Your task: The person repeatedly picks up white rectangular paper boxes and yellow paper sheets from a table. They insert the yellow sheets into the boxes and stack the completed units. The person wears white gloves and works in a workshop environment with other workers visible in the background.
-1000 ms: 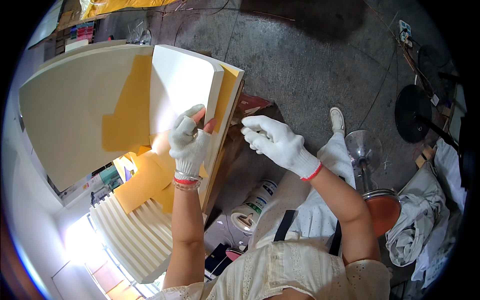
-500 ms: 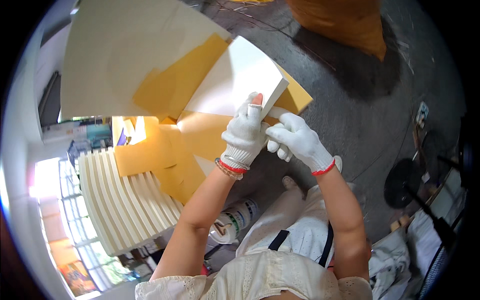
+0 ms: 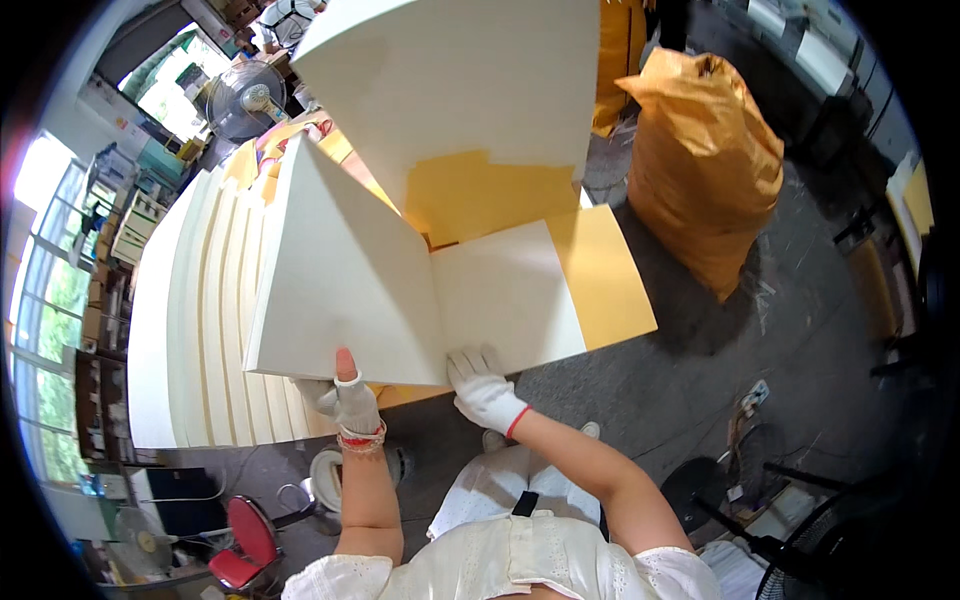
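Note:
My left hand (image 3: 352,402), in a white knit glove with the thumb tip bare, grips the near edge of a thick stack of white paper (image 3: 345,270). Its thumb presses on the face, and the fingers are behind. The stack stands tilted up on the left. My right hand (image 3: 483,390), also gloved, has its fingers stretched out on the near edge of a flat white sheet (image 3: 510,290), close to where the stack meets it. Beneath that sheet, yellow card (image 3: 610,280) sticks out to the right. Behind rises a large pale board or sheet block (image 3: 470,90) with a yellow lower part.
Several thick white paper stacks (image 3: 215,310) lie fanned at the left. On the floor at the right stands an orange sack (image 3: 705,160). A fan (image 3: 245,100) and a person (image 3: 285,25) are at the far left. A red chair (image 3: 250,540) and a white bucket (image 3: 328,478) sit lower left.
The white stack has swung to the left and up with my left hand. My right hand has moved left and spread onto the flat sheet. The view has shifted, showing more of the room.

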{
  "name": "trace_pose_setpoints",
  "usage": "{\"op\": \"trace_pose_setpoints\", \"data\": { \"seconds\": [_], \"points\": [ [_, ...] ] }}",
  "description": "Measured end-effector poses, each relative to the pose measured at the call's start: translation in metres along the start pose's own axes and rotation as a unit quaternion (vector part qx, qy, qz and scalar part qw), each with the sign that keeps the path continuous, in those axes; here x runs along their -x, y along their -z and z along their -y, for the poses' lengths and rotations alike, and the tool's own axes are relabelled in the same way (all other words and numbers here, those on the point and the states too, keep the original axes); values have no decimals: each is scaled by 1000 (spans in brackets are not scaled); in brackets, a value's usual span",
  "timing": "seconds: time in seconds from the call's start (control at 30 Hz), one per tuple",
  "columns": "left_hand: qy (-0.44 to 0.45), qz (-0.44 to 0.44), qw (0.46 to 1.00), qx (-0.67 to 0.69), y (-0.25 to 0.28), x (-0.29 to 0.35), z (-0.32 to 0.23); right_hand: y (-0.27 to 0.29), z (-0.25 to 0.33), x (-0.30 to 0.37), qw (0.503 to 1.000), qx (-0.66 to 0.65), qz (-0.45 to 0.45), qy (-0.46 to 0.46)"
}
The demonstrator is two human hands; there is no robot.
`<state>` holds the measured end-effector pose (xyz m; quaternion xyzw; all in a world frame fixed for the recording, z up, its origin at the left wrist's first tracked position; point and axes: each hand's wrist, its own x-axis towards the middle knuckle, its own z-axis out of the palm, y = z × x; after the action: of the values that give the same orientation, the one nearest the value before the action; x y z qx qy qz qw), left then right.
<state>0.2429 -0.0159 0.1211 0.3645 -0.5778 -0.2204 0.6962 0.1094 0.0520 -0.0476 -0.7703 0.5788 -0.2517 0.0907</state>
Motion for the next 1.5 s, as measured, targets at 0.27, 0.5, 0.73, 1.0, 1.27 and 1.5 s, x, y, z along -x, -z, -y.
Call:
{"op": "trace_pose_setpoints", "data": {
  "seconds": [0.27, 0.5, 0.73, 1.0, 1.27, 1.5],
  "points": [
    [88, -81, 987, 111, 26, -50, 14, 3, 6, 6, 992, 105, 63, 31],
    [3, -169, 970, 177, 5, -74, -50, 26, 13, -5, 991, -54, 97, -71],
    [-95, -200, 964, 145, -24, -76, -100, 152, 83, -66, 941, -171, -289, 43],
    [-268, -21, 963, 18, -46, -81, -213, 210, 76, -103, 908, -258, -262, 200],
    [-258, 226, 933, -106, -16, -156, -308, 265, 131, -170, 663, -718, -66, 202],
    [-226, 22, 935, -273, 221, -229, -221, 250, 257, -235, 640, -765, 72, 18]
  ]
}}
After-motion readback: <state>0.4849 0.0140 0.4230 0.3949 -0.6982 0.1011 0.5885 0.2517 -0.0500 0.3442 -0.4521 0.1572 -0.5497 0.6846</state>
